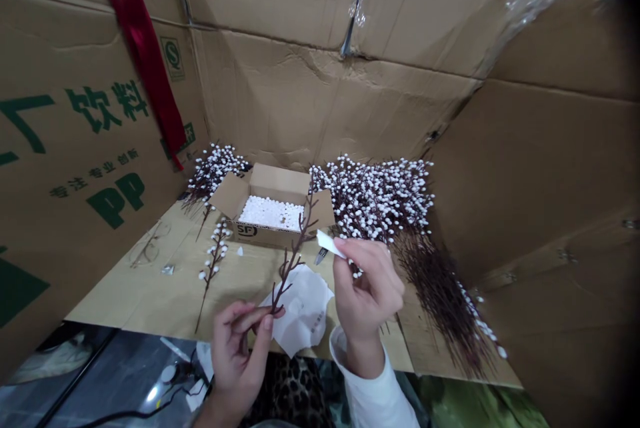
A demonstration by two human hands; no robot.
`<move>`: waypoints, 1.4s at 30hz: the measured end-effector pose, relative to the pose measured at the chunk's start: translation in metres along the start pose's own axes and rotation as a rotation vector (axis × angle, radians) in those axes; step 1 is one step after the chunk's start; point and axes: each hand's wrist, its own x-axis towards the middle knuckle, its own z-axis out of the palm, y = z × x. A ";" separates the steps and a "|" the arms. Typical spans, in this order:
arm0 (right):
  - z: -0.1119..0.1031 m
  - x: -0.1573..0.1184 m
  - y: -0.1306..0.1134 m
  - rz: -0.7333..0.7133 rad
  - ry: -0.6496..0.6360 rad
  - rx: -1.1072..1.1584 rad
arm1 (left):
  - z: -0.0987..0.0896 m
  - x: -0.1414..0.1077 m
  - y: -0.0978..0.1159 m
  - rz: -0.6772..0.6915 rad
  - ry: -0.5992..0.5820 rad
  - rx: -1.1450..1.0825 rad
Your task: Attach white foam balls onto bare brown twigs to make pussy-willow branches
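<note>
Low in the middle, my left hand (244, 348) pinches the lower end of a bare brown twig (290, 261) that slants up to the right. My right hand (367, 278), closed at the fingertips, holds a small white piece (327, 243) just right of the twig. Beneath both lies a crumpled white paper (303, 311) on the cardboard surface. Behind the twig stands an open cardboard box (267, 235) with many small white beads (270, 210) inside. A finished-looking stem with white berries (213, 258) lies left of the box.
White-berry branches are heaped behind right (375, 198) and behind left (215, 171). Bare brown stems (443, 301) lie at the right. Cardboard walls (275, 101) enclose the surface, and a red ribbon (145, 48) hangs at left. Clear-rimmed glasses (149, 248) lie at left.
</note>
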 end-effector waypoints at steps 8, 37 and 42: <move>-0.010 -0.020 -0.004 0.172 -0.023 0.177 | 0.001 0.005 0.006 -0.011 0.051 -0.064; 0.018 0.041 0.013 0.762 -0.119 0.626 | 0.000 0.008 0.012 0.100 0.032 0.040; 0.022 0.040 0.021 0.859 -0.064 0.671 | -0.001 0.002 0.005 0.069 0.039 -0.014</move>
